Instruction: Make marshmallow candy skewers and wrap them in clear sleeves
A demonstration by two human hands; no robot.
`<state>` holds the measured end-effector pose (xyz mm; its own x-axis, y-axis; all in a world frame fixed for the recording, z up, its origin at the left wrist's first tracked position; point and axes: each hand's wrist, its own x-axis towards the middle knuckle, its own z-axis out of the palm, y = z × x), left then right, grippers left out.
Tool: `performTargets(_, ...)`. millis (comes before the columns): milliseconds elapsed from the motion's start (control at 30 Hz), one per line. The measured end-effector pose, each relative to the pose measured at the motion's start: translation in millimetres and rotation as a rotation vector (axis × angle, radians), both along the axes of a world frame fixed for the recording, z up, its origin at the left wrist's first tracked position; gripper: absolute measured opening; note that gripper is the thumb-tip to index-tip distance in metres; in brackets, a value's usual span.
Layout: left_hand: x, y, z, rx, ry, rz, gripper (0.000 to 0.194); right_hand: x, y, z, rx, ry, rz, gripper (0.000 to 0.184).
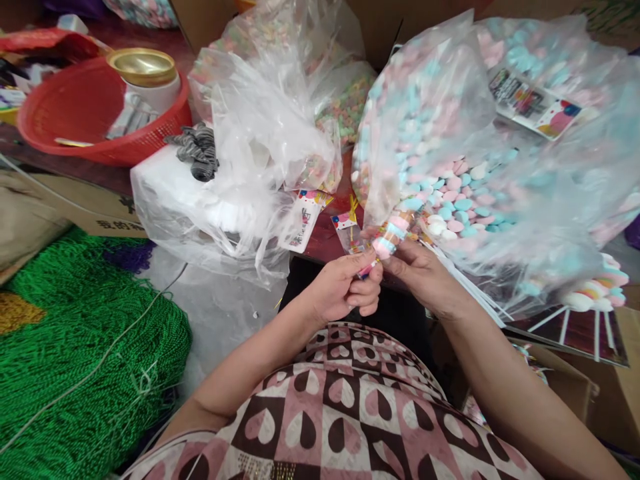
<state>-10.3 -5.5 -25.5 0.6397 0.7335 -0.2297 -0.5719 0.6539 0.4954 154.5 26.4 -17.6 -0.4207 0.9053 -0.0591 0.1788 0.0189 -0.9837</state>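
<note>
A short stack of pink, blue and brown marshmallow-like candies (393, 235) is held between my hands, in front of my body. My left hand (344, 285) is closed in a pinch at its lower end, where a small printed piece (367, 269) sticks out. The fingers of my right hand (424, 275) curl round the stack's right side; some fingertips are hidden behind it. Just beyond my left hand lies a clear packet (349, 233) with a printed top and a yellow tie. Thin white sticks (467, 283) lie to the right of my right hand.
Large clear bags of pastel candies (457, 200) fill the right side. White plastic bags (235, 200) and a dark crumpled band (197, 150) lie left. Further left are a red basket (45, 137) and green cords (90, 360). Candies on sticks (595, 293) sit at the right edge.
</note>
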Motion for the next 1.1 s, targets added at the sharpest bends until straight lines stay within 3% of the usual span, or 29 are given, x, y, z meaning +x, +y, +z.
performTargets(133,-3.3,-0.1,0.3,-0.059,-0.103,-0.128,0.037,7.4,0.4,-4.7,-0.102,0.065,0.103,0.030)
performTargets(300,1.2,1.1,-3.5,-0.097,-0.107,-0.088,0.041,3.3,-0.6,-24.6,-0.042,0.140,-0.117,0.024)
performTargets(400,4.5,2.7,-2.8,-0.108,-0.069,0.011,0.039,-3.8,-3.5,-26.2,0.162,0.024,-0.259,0.021)
performTargets(533,8.4,4.7,-1.8,-0.076,0.001,0.158,0.032,-11.4,-7.1,-18.4,0.576,-0.260,-0.312,0.012)
performTargets(667,11.8,6.0,-12.8,0.094,0.310,0.326,0.035,-15.4,-8.9,-15.1,0.762,-0.330,-0.295,0.011)
performTargets(767,12.8,6.3,-24.9,0.309,0.672,0.485,0.036,-16.6,-9.7,-15.1,0.768,-0.303,-0.270,0.009)
performTargets(833,13.0,5.9,-28.6,0.363,0.769,0.514,0.035,-16.5,-9.8,-14.4,0.745,-0.282,-0.258,0.010)
performTargets(967,14.2,5.2,-21.6,0.206,0.558,0.454,0.038,-14.3,-9.6,-9.7,0.745,-0.304,-0.203,0.011)
performTargets(1100,16.7,4.9,-12.2,0.120,0.438,0.432,0.039,-13.4,-11.6,-7.4,0.849,-0.400,-0.185,0.009)
